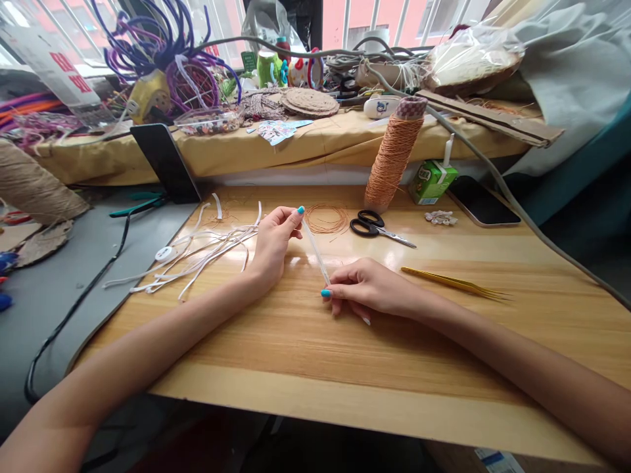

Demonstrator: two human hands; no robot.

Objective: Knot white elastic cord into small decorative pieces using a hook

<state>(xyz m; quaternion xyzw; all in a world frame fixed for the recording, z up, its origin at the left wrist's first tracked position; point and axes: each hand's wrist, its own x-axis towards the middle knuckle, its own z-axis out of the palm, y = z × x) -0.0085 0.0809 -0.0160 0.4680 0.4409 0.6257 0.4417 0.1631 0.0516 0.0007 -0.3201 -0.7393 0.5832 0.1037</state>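
A thin, whitish strip (315,250) is stretched at a slant between my two hands, above the wooden table (276,341). My left hand (274,246) pinches its upper end between thumb and fingers. Its lower end is pinched in my right hand (359,289), nearer the table's front edge. White strips (207,253) lie in a loose pile to the left of my left hand. Behind the hands is a coil of thin orange cord (326,219), with black-handled scissors (377,226) to its right. Golden tweezers (453,283) lie beyond my right hand.
A cone of orange cord (394,154) stands at the back, beside a green drink carton (431,182) and a phone (484,200). A dark upright tablet (165,163) stands back left. A grey cable (537,230) crosses the right side. The cloth-covered shelf (315,144) holds craft items.
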